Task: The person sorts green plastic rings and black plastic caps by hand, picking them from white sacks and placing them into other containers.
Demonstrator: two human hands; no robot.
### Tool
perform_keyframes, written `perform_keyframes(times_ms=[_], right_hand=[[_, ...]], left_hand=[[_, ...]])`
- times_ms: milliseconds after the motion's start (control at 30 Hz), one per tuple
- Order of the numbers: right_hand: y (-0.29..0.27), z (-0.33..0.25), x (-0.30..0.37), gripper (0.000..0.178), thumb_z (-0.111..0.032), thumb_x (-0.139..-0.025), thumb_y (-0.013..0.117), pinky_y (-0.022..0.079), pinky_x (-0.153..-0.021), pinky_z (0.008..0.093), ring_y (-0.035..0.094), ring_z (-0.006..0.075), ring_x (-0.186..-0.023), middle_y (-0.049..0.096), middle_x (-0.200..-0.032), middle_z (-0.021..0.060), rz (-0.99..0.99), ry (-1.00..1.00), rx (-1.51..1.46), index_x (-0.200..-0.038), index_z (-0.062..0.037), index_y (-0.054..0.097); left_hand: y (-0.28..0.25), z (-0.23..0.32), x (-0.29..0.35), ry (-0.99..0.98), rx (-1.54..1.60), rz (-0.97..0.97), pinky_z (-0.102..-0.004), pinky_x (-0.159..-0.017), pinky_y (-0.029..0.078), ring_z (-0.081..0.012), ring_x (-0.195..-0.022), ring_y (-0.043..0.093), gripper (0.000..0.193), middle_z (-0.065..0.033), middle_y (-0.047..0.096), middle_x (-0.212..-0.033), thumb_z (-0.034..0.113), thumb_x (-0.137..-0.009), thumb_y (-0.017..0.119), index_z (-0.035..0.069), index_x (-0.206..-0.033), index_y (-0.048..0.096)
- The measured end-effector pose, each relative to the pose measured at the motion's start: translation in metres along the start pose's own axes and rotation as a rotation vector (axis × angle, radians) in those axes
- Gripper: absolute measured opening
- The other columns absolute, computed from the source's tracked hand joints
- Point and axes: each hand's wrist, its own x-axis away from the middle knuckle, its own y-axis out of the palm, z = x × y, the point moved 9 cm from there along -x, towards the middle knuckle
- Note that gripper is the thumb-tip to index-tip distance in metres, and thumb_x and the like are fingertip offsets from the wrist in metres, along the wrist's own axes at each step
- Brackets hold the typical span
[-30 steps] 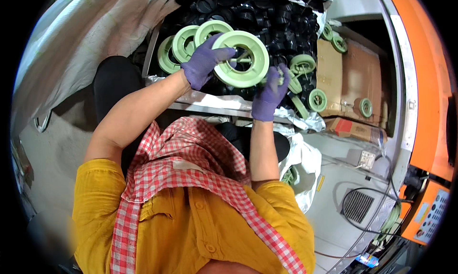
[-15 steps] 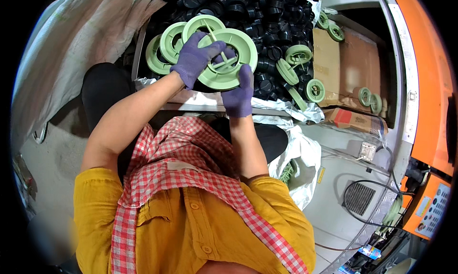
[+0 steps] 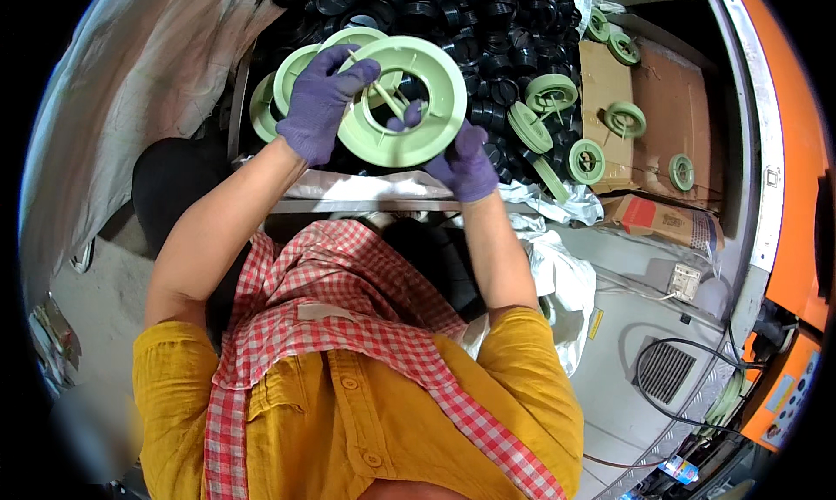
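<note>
Close in, a yellow shirt (image 3: 348, 413) and checked scarf (image 3: 348, 326). Both gloved hands hold one green reel (image 3: 409, 104) up over the bin (image 3: 488, 30): the left hand (image 3: 322, 104) curls round its rim, the right hand (image 3: 466, 160) pinches the lower edge, seemingly to steady it for inspection. Beyond lie black caps (image 3: 435, 12), more green reels and cardboard (image 3: 636, 108).

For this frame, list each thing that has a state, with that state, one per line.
Large green reel: lifted, held by both hands.
Left hand: gloved, grip on the reel's rim.
Right hand: gloved, fingers at the reel's lower edge and hub.
Loose green reels: lying on black parts.
Cardboard box: open.
</note>
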Motion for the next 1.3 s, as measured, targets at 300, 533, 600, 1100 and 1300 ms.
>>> perform_keyframes(times_ms=[300,533,600,1100,1300], right_hand=[[-0.174,-0.09,0.006,0.063,-0.029,-0.062,0.078,0.047,-0.079,0.041,0.058,0.031,-0.091,0.06,-0.105,0.0128,0.556,-0.207,2.107,-0.117,-0.0119,0.051],[-0.243,-0.07,0.046,0.052,-0.03,-0.064,0.073,0.045,-0.083,0.0408,0.056,0.0348,-0.095,0.061,-0.106,0.0133,0.676,0.274,2.112,-0.109,-0.0122,0.053],[-0.188,-0.073,0.047,0.058,-0.031,-0.062,0.074,0.044,-0.08,0.0428,0.055,0.0352,-0.091,0.06,-0.104,0.0122,0.553,-0.01,2.149,-0.111,-0.0104,0.052],[0.008,-0.001,0.027,0.076,-0.06,-0.086,0.043,0.027,-0.108,0.047,0.039,0.0305,-0.126,0.035,-0.141,0.0142,0.105,-0.216,-0.329,-0.138,-0.006,0.03],[0.024,0.0,0.027,0.067,-0.045,-0.085,0.051,0.027,-0.108,0.0484,0.039,0.0325,-0.125,0.038,-0.138,0.0167,0.127,-0.121,-0.378,-0.137,-0.0057,0.033]], left_hand=[[-0.052,0.039,-0.02,0.404,-0.993,0.32,-0.0353,-0.086,0.047,-0.0242,-0.1,0.059,0.047,-0.0162,0.059,-0.11,0.028,-0.081,0.066,0.001,-0.118,0.053],[0.038,0.058,0.036,0.907,-1.035,-0.058,-0.0366,-0.094,0.042,-0.0292,-0.11,0.052,0.049,-0.0199,0.054,-0.118,0.018,-0.077,0.067,0.008,-0.123,0.051],[0.044,0.024,0.031,0.465,-0.827,-0.281,-0.0302,-0.087,0.046,-0.0199,-0.1,0.059,0.041,-0.0141,0.061,-0.107,0.015,-0.083,0.063,0.005,-0.121,0.052],[0.053,-0.014,0.038,-0.201,0.279,-0.52,-0.0306,-0.093,0.046,-0.0173,-0.108,0.055,0.056,-0.0105,0.054,-0.117,0.01,-0.082,0.058,0.004,-0.133,0.036],[0.031,-0.003,0.019,0.032,-0.348,-0.338,-0.0285,-0.09,0.044,-0.0177,-0.103,0.055,0.065,-0.0126,0.057,-0.113,0.022,-0.075,0.071,-0.001,-0.129,0.042]])
